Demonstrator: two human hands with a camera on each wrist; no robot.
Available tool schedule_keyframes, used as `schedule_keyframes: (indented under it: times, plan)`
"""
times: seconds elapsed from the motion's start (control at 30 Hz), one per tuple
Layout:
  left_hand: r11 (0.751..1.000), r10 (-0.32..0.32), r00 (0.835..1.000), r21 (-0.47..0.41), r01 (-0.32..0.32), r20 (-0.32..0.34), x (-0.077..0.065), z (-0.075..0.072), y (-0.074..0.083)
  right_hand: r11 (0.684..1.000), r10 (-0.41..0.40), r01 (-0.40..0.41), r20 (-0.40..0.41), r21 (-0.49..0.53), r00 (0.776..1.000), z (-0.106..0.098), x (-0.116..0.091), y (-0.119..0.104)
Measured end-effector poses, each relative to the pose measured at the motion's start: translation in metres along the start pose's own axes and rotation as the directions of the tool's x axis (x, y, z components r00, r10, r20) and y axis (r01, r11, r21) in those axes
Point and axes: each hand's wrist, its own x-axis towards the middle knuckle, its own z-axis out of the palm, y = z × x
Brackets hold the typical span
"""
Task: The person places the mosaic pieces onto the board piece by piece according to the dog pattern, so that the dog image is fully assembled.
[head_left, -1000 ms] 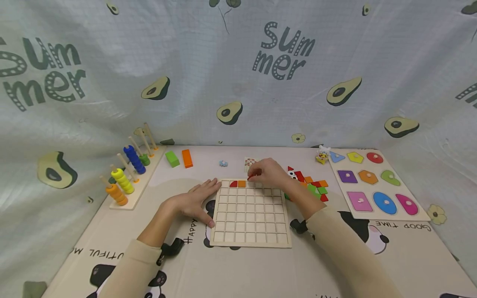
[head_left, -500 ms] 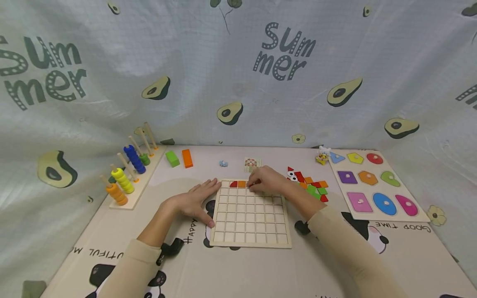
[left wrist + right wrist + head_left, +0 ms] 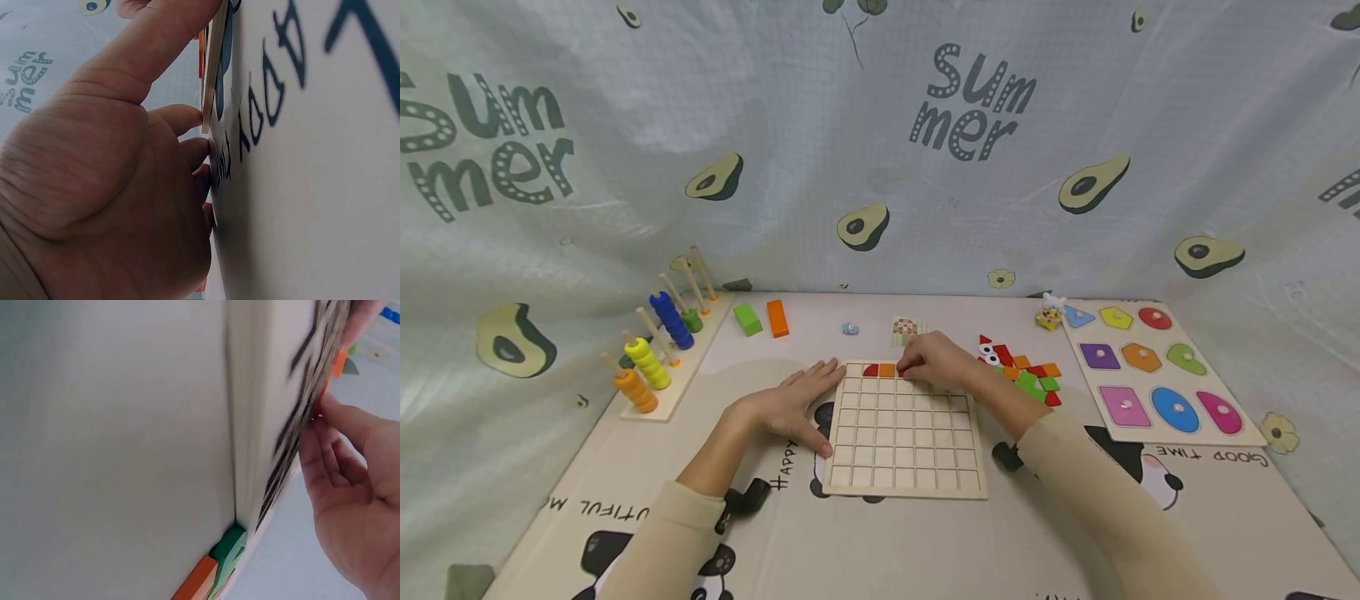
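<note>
A square wooden grid board [image 3: 904,442] lies on the table in front of me. My left hand [image 3: 786,408] rests beside it with fingers spread, a fingertip and the thumb at its left edge. At the far row my right hand [image 3: 936,362] pinches a small red tile [image 3: 318,407] between thumb and fingers, right at the grid surface. To its left, a red tile with a curved side [image 3: 870,371] and an orange square tile [image 3: 887,370] sit in neighbouring cells. The right fingers cover most of the pinched tile in the head view.
Behind the board lies a small pattern card [image 3: 904,331]. Loose red, orange and green tiles [image 3: 1030,379] are heaped right of it. A shape puzzle [image 3: 1161,371] lies far right, a peg stacker [image 3: 685,367] stands left, and green [image 3: 747,320] and orange blocks [image 3: 777,319] lie at the back.
My right hand has come down slightly toward the far row of the board with the red tile, then stayed almost in place. My left hand has kept its position.
</note>
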Motion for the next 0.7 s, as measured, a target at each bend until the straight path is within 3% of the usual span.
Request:
schedule_keyframes:
  times: [0.33, 0.47, 0.6, 0.7]
  plan:
    - [1.000, -0.015, 1.000, -0.005, 0.015, -0.003, -0.001, 0.001, -0.001, 0.998, 0.036, -0.036, -0.007, 0.042, 0.999, -0.002, -0.003, 0.001]
    - [1.000, -0.011, 1.000, -0.011, 0.011, -0.003, 0.000, 0.002, 0.000, 0.993, 0.060, -0.051, -0.079, 0.104, 0.995, -0.018, -0.015, 0.011]
    - [1.000, -0.011, 1.000, -0.019, 0.011, -0.004, 0.000, 0.002, 0.000, 0.984, 0.161, -0.140, -0.197, 0.114, 0.967, -0.046, -0.031, 0.031]
    - [1.000, -0.013, 1.000, -0.013, 0.013, -0.004, 0.002, 0.002, 0.000, 0.954, 0.293, -0.272, -0.206, 0.122, 0.934, -0.068, -0.047, 0.045]
